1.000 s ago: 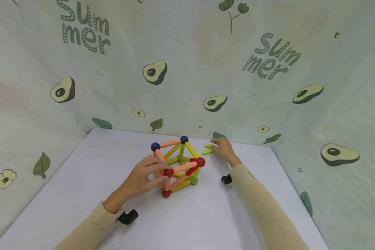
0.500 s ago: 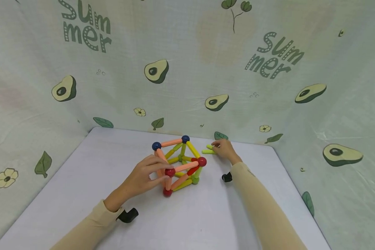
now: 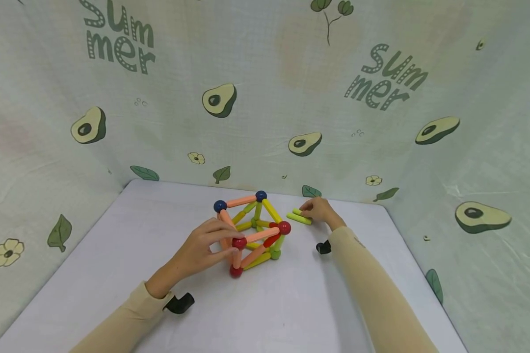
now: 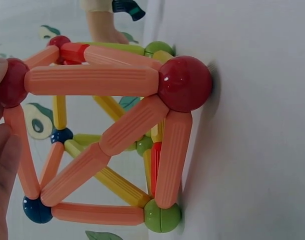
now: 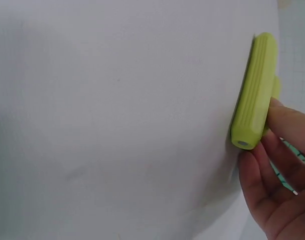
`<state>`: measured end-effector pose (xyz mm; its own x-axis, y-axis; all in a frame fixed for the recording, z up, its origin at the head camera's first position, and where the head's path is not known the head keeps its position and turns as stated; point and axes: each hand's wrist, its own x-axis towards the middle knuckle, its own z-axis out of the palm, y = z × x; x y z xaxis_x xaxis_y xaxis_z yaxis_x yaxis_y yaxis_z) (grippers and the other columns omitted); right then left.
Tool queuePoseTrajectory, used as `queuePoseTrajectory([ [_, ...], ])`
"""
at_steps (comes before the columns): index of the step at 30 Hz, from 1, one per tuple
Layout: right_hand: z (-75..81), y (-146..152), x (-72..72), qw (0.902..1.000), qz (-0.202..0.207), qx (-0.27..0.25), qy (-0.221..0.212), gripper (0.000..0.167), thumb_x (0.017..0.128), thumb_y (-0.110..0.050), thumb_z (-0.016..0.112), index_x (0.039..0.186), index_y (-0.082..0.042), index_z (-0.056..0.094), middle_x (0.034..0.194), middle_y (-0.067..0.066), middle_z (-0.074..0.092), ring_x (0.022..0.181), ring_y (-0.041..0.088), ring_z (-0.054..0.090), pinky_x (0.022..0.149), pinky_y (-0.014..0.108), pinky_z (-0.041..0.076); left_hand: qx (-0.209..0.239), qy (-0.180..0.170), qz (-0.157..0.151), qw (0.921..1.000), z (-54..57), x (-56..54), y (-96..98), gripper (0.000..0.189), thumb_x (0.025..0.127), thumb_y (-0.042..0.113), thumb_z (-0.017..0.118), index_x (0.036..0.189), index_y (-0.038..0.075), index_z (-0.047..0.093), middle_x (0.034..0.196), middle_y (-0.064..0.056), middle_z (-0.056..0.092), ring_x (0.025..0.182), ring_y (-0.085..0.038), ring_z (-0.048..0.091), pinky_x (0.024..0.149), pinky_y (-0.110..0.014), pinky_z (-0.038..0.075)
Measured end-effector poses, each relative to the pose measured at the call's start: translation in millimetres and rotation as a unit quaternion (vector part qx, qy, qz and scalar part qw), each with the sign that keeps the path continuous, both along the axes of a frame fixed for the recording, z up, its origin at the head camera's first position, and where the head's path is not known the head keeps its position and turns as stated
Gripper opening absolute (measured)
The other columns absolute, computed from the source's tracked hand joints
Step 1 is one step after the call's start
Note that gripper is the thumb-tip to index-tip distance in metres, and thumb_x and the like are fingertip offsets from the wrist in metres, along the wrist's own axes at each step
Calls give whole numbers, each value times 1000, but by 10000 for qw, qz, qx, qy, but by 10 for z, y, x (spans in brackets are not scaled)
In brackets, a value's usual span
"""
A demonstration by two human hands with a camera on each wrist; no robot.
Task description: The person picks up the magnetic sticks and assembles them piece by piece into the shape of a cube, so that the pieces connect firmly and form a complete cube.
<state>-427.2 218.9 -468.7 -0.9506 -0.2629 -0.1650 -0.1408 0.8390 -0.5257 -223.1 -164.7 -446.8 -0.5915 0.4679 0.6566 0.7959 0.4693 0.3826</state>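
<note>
A frame of magnetic building sticks (image 4: 95, 81) and balls stands on the table, with salmon, yellow, green and red sticks. Blue balls top its far side, red balls its near side. My left hand (image 3: 203, 243) grips its upper near red ball (image 3: 239, 243) between thumb and fingers. To the right of the frame, my right hand (image 3: 319, 211) pinches one yellow-green magnetic stick (image 3: 297, 212) by its right end. A second yellow-green stick (image 5: 254, 92) lies on the table beside it, nearer to me, and mostly hides the pinched stick in the right wrist view.
The white table (image 3: 274, 314) has its back edge just behind the frame and the sticks. Printed fabric (image 3: 256, 98) with avocados and leaves hangs behind and along both sides. A black wrist camera (image 3: 179, 304) sits under the left sleeve.
My right hand has turned the far yellow-green stick, and the two sticks now lie side by side. It has shifted slightly right. My left hand keeps its grip on the frame.
</note>
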Motion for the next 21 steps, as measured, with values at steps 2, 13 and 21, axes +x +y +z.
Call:
queuePoseTrajectory([
  [2,4,12,10,10000,71,21,-18,28,103,-21,73,125,-5,77,124,13,74,108,28,65,101,46,56,11,6,35,10000,-2,3,3,42,83,18,93,123,22,80,122,10,72,113,-12,60,93,-29,55],
  [13,234,18,215,9956,467,175,793,25,102,-17,73,125,-7,78,117,12,74,107,30,67,95,45,58,140,101,114,9998,-12,25,47,46,79,14,96,121,23,80,120,11,72,112,-11,60,92,-28,55],
  [21,601,-110,523,9845,881,-51,1516,21,100,-13,75,120,-6,79,111,10,75,97,26,70,85,39,62,58,152,114,9998,12,68,160,44,80,17,95,121,22,80,118,8,72,111,-14,61,87,-30,59],
])
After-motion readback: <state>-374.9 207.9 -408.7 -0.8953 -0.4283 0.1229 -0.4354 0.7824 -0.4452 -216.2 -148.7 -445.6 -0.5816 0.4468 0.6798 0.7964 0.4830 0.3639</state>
